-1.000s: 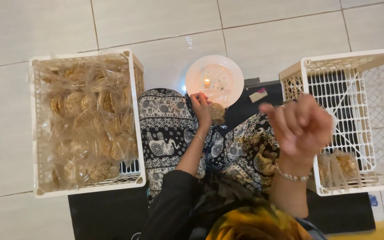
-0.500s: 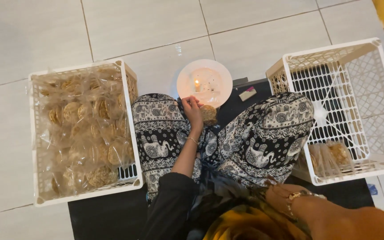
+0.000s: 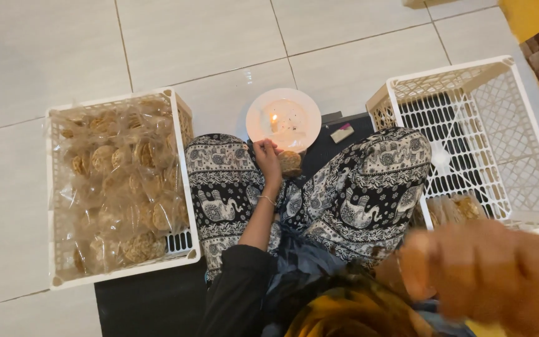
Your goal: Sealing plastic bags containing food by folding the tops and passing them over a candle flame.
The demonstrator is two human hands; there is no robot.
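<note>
My left hand (image 3: pixel 268 153) rests between my knees with its fingers closed on the edge of a small clear packet of round brown cookies (image 3: pixel 291 162). Just beyond it is a white plate (image 3: pixel 301 128) with a lit candle (image 3: pixel 274 120). My right hand (image 3: pixel 488 274) is close to the camera at the bottom right. It is large and blurred, with curled fingers and a bracelet at the wrist. Whether it holds anything does not show. I sit cross-legged in black-and-white patterned trousers (image 3: pixel 369 187).
At my left, a white plastic crate (image 3: pixel 54 187) is filled with several clear packets of cookies (image 3: pixel 116 187). At my right, a white lattice crate (image 3: pixel 506 81) holds a few packets (image 3: pixel 453 209) at its near end. A black mat (image 3: pixel 151 302) lies under me on pale floor tiles.
My right hand dropped from over my right knee to the lower right and now sits blurred close to the camera. My left hand stays by the plate.
</note>
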